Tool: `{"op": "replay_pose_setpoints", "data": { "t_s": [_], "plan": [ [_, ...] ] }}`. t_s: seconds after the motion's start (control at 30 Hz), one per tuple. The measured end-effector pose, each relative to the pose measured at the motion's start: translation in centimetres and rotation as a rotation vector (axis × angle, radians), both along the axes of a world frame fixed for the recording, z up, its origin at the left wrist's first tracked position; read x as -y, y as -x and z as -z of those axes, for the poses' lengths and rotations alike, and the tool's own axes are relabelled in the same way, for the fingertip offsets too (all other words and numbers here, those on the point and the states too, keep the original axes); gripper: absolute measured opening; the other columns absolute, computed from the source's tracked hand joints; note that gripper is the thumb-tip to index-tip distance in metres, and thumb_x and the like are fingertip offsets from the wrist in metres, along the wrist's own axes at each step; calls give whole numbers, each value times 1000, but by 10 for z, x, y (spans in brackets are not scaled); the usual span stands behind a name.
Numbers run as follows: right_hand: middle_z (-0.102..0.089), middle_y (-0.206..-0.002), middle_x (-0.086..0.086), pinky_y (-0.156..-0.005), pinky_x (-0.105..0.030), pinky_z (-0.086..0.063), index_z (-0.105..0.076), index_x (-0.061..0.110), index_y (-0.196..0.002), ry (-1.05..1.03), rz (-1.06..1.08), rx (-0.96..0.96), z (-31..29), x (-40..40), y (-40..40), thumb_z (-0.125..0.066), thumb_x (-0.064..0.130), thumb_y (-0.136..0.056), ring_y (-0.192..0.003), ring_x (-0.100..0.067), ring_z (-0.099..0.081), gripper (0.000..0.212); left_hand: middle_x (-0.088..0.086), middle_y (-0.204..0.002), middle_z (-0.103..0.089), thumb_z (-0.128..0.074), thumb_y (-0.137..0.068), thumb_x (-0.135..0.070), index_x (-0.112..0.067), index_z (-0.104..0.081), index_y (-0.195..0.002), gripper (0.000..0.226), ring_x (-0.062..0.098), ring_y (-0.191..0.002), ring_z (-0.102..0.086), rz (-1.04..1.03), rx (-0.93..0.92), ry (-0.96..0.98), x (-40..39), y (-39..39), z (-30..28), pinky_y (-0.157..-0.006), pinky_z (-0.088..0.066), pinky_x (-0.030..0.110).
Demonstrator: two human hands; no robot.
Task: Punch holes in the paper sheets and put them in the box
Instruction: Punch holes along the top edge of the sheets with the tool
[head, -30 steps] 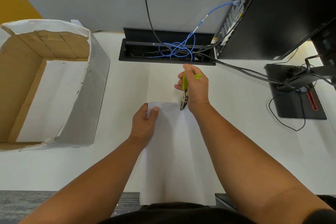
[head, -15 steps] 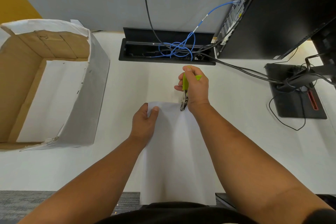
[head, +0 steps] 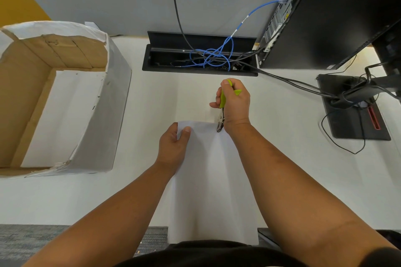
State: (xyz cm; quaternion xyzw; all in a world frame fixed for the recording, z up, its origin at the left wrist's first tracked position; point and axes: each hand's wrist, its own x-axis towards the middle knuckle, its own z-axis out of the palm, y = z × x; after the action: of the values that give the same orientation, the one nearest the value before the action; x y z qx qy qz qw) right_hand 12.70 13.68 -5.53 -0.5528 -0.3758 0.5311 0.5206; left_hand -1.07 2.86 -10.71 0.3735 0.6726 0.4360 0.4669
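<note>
A white paper sheet (head: 208, 180) lies lengthwise on the white desk between my arms, its near end hanging over the desk edge. My left hand (head: 173, 145) grips its far left corner, thumb on top. My right hand (head: 235, 104) is closed around a hole punch (head: 221, 112) with lime-green handles. The metal jaws of the punch sit over the sheet's far edge, right of the middle. The cardboard box (head: 104, 115), wrapped in white paper, stands open at the left with white sheets lying on its floor.
A black cable tray (head: 165, 65) with tangled blue and black cables sits at the back of the desk. A black computer tower (head: 336, 17) and a monitor stand base (head: 347, 123) with trailing cables fill the right side. Grey carpet shows below the desk edge.
</note>
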Motion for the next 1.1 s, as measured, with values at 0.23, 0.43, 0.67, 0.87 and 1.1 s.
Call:
{"op": "replay_pose_setpoints", "data": {
  "t_s": [0.23, 0.43, 0.67, 0.87, 1.1],
  "plan": [
    [-56, -71, -8, -61, -38, -57, -61, 13, -87, 4, -13, -25, 0, -1, -1, -52, 15, -96, -57, -17, -49, 13, -7, -99, -68, -54, -96, -35, -26, -64, -102, 14, 14, -95, -63, 3, 6, -3, 1, 1, 1, -86, -55, 34],
    [-55, -70, -8, -58, -36, -56, -60, 13, -86, 1, -6, -2, -1, -1, -2, -51, 15, -96, -56, -16, -48, 14, -13, -95, -68, -55, -96, -32, -36, -63, -94, 10, 1, -87, -62, 4, 2, -14, 1, -1, -3, -78, -53, 22],
    [-56, -70, -9, -52, -31, -52, -60, 13, -86, -7, 8, 30, -1, 1, 0, -51, 16, -96, -58, -17, -49, 13, -14, -95, -67, -54, -96, -34, -37, -62, -93, 9, 2, -87, -62, 5, 1, -7, 1, -1, -5, -72, -49, 17],
    [-55, -70, -10, -49, -28, -45, -59, 11, -87, -32, 25, 42, 0, 1, 0, -50, 16, -96, -60, -22, -48, 13, -14, -97, -67, -55, -96, -34, -37, -63, -96, 9, 4, -91, -63, 2, 7, -17, 2, -1, -4, -75, -50, 20],
    [-54, -68, -11, -48, -29, -42, -58, 12, -83, -48, 24, 32, 0, 2, 2, -50, 15, -95, -59, -24, -46, 15, -14, -98, -66, -53, -97, -34, -38, -62, -96, 9, 5, -92, -62, 12, 1, -22, 2, -2, -5, -76, -50, 19]
  ]
}}
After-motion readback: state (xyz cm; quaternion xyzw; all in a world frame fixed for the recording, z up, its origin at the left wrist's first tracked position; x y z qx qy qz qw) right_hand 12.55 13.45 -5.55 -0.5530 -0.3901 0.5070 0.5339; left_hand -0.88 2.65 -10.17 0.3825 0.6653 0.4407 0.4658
